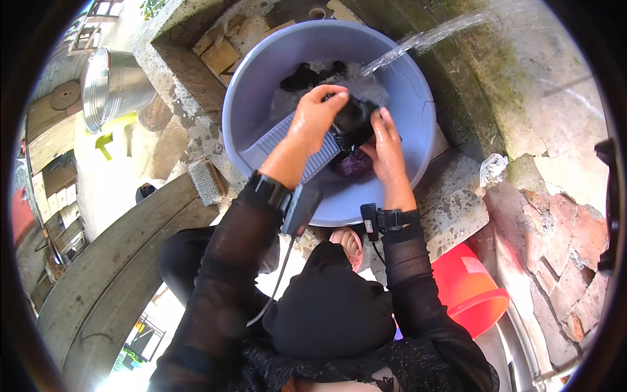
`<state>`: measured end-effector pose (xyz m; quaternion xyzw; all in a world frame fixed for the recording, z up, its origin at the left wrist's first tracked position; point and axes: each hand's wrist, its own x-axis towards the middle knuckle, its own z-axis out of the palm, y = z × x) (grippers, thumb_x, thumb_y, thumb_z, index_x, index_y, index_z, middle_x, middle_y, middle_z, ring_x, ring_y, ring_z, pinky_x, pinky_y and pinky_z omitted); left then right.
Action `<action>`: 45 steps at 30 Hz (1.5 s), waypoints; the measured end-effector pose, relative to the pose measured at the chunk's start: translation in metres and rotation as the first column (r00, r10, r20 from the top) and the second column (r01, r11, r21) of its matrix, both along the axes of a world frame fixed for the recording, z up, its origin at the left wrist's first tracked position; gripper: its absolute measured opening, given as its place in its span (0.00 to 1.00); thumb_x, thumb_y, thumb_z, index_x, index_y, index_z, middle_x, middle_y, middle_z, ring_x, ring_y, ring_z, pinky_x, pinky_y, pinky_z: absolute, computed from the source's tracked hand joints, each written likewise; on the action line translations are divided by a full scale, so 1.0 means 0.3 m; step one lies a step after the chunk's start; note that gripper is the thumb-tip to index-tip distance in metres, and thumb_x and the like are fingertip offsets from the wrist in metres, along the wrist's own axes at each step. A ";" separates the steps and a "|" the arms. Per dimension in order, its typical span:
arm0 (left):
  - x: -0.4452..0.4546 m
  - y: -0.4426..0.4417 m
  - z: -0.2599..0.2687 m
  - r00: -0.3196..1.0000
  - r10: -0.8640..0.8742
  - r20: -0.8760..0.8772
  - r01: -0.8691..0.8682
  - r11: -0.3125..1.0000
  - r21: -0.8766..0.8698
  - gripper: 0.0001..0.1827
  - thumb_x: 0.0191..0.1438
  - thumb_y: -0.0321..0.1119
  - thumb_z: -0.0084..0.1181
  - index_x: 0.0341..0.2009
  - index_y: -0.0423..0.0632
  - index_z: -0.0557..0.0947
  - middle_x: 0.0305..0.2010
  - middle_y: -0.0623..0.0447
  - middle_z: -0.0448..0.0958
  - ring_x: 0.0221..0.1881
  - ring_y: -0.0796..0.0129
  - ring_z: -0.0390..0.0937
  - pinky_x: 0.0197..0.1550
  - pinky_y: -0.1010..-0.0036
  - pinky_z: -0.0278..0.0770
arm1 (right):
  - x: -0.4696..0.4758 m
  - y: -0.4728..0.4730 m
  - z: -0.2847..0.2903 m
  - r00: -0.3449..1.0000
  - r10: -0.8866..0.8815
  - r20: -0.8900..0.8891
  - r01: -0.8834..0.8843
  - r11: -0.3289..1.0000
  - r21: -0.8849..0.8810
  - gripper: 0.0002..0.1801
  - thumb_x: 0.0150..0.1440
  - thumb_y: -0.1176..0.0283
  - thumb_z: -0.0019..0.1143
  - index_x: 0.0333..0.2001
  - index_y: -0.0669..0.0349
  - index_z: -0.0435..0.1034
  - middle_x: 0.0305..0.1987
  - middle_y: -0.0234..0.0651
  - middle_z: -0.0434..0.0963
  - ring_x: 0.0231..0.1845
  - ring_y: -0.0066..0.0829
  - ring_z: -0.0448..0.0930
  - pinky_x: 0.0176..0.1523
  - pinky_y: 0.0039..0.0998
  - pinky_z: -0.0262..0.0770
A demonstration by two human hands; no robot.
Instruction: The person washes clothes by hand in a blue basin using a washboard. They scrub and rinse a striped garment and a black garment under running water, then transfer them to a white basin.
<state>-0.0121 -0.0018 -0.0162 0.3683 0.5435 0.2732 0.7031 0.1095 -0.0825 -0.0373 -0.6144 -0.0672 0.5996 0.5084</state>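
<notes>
A blue-grey plastic tub [329,217] with a ribbed washboard [274,134] built into its wall stands before me. My left hand [313,117] is at the upper left of a wet black item [353,122], fingers and thumb pinched together on its edge. Around the right side of the same item curls my right hand [388,149]. Motion blurs the item, so I cannot tell whether it is cloth or a shoe. Just under it lies a dark purple patterned piece [352,164]. Farther back, more black fabric [301,77] sits in foamy water. A water stream [416,43] pours in from the upper right.
A scrub brush [205,183] rests on the concrete ledge, left of the tub. A metal bucket [117,88] stands farther left. On the right are a red plastic bucket [463,289], tipped over, and a crumpled white wad [493,169]. A curved wooden bench [122,259] runs at lower left.
</notes>
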 end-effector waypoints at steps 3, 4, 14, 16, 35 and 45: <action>0.036 -0.113 0.070 0.882 -0.276 -0.383 0.423 0.822 0.381 0.08 0.53 0.35 0.55 0.34 0.44 0.79 0.29 0.50 0.78 0.32 0.67 0.76 0.36 0.74 0.73 | -0.011 -0.012 -0.057 0.834 -0.076 -0.546 0.114 0.993 0.036 0.27 0.62 0.46 0.38 0.53 0.56 0.62 0.50 0.34 0.71 0.51 0.30 0.72 0.46 0.35 0.73; 0.044 -0.158 0.092 0.821 -0.297 -0.487 0.526 0.726 0.443 0.09 0.52 0.38 0.56 0.31 0.45 0.79 0.29 0.49 0.77 0.31 0.62 0.77 0.34 0.71 0.73 | -0.013 -0.006 -0.060 0.710 0.022 -0.704 0.120 0.981 0.152 0.27 0.62 0.46 0.38 0.51 0.56 0.64 0.47 0.34 0.72 0.48 0.29 0.73 0.46 0.33 0.73; 0.151 -0.044 0.051 0.360 -0.067 -0.930 0.712 0.664 0.228 0.21 0.56 0.48 0.45 0.21 0.47 0.80 0.23 0.46 0.78 0.28 0.53 0.79 0.32 0.64 0.77 | -0.098 0.050 -0.028 0.770 -0.049 -0.636 0.240 0.946 0.218 0.21 0.61 0.49 0.41 0.42 0.55 0.67 0.38 0.31 0.75 0.39 0.27 0.76 0.43 0.29 0.74; 0.117 0.044 0.022 0.474 -0.075 -0.877 0.607 0.749 0.264 0.23 0.57 0.49 0.43 0.25 0.45 0.82 0.27 0.42 0.79 0.32 0.49 0.79 0.37 0.61 0.76 | -0.133 0.045 -0.001 0.824 -0.220 -0.523 0.279 0.960 0.036 0.18 0.62 0.58 0.41 0.48 0.60 0.67 0.43 0.33 0.75 0.44 0.27 0.76 0.47 0.30 0.74; -0.204 -0.114 -0.100 0.749 -0.143 -0.646 0.474 0.797 0.373 0.08 0.49 0.34 0.57 0.29 0.43 0.77 0.35 0.44 0.73 0.38 0.50 0.73 0.42 0.63 0.71 | 0.144 0.184 -0.459 -0.016 0.560 0.829 -0.536 0.695 -0.480 0.22 0.55 0.65 0.44 0.56 0.50 0.63 0.64 0.46 0.58 0.58 0.54 0.66 0.59 0.46 0.63; -0.235 -0.067 -0.112 0.739 -0.217 -0.638 0.406 0.899 0.164 0.11 0.56 0.37 0.52 0.36 0.42 0.79 0.35 0.46 0.78 0.38 0.65 0.76 0.41 0.72 0.73 | 0.209 0.127 -0.432 0.680 0.401 0.614 -0.263 0.915 -0.307 0.16 0.43 0.64 0.57 0.28 0.69 0.74 0.25 0.46 0.78 0.30 0.38 0.78 0.37 0.33 0.71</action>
